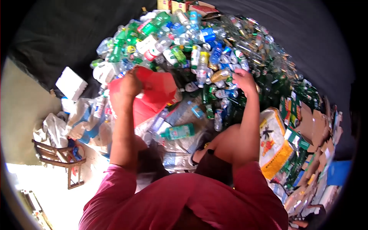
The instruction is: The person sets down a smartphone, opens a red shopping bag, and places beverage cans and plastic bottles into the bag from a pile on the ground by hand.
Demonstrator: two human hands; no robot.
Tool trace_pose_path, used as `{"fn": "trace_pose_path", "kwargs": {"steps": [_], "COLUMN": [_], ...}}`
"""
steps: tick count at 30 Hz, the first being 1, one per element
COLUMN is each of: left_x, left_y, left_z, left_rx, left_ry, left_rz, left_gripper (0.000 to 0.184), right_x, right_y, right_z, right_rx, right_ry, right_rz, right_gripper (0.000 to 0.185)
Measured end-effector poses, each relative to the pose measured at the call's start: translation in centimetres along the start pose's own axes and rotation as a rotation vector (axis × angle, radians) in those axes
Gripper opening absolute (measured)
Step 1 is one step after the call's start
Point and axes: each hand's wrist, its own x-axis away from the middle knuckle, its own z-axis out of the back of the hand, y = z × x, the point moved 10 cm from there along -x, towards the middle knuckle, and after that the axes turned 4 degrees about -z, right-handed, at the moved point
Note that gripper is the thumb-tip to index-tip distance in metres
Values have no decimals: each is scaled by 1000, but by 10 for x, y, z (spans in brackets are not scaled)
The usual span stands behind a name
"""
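Note:
My left hand (131, 82) is closed on the edge of a red plastic bag (159, 86), which hangs over the near side of the bottle heap. My right hand (244, 80) is over the heap, its fingers partly curled and apart, with nothing visible in them. Just left of its fingertips lies a gold can (220, 75). Blue and silver cans (226, 93) lie below that hand. Between my legs, a green-labelled bottle (180, 132) rests on a woven sack (180, 147). Part of the red bag is hidden behind my left hand.
Plastic bottles (157, 23) fill the heap's left and middle; dark green glass bottles (268, 82) lie right. A yellow-and-white sack (271, 143) and flattened cardboard (320, 126) are at right. A wooden stool (57, 155) and white foam box (71, 84) are at left.

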Motion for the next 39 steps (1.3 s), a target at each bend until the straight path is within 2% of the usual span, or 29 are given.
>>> {"fn": "trace_pose_path", "kwargs": {"steps": [2, 3, 4, 8, 11, 12, 13, 14, 15, 16, 18, 22, 27, 31, 39], "left_x": [10, 10, 13, 20, 20, 13, 8, 12, 12, 5, 7, 10, 17, 17, 20], "left_y": [18, 8, 2, 10, 23, 21, 17, 32, 36, 27, 30, 19, 32, 23, 30], "left_z": [29, 31, 31, 9, -8, -19, -32, -22, -20, -32, -27, -28, -23, -34, -27], "left_rx": [97, 77, 52, 40, 22, 64, 46, 6, 11, -62, 8, -9, -151, -124, -131], "left_ry": [0, 63, 104, 19, -34, -26, -68, -97, -109, -94, -89, -71, -213, -180, -175], "left_rz": [38, 31, 21, 25, -7, -83, -136, -62, -34, -124, -53, -60, -16, -57, 11], "left_gripper": [58, 56, 57, 62, 66, 69, 70, 73, 76, 73, 66, 65, 60, 57, 64], "right_x": [10, 11, 12, 6, -14, -12, -7, -20, -17, -9, 19, 14, 11, 18, 8], "right_y": [-9, -9, -9, 6, 22, 19, 18, 15, 19, 18, 1, 4, 8, 6, 23], "right_z": [20, 23, 24, 3, -16, -23, -26, -38, -41, -44, -42, -50, -60, -66, -75], "right_rx": [-52, -37, -22, 31, 18, -9, -6, 380, 375, 366, 445, 463, 488, 452, 463], "right_ry": [98, 83, 92, 18, -43, -46, -28, -21, -38, -68, -92, -177, -266, -312, -344], "right_rz": [8, 1, -13, -57, 17, 71, 56, 277, 199, 132, 41, 103, 56, 45, 43], "right_gripper": [39, 37, 37, 35, 33, 22, 18, 18, 19, 19, 21, 26, 27, 32, 36]}}
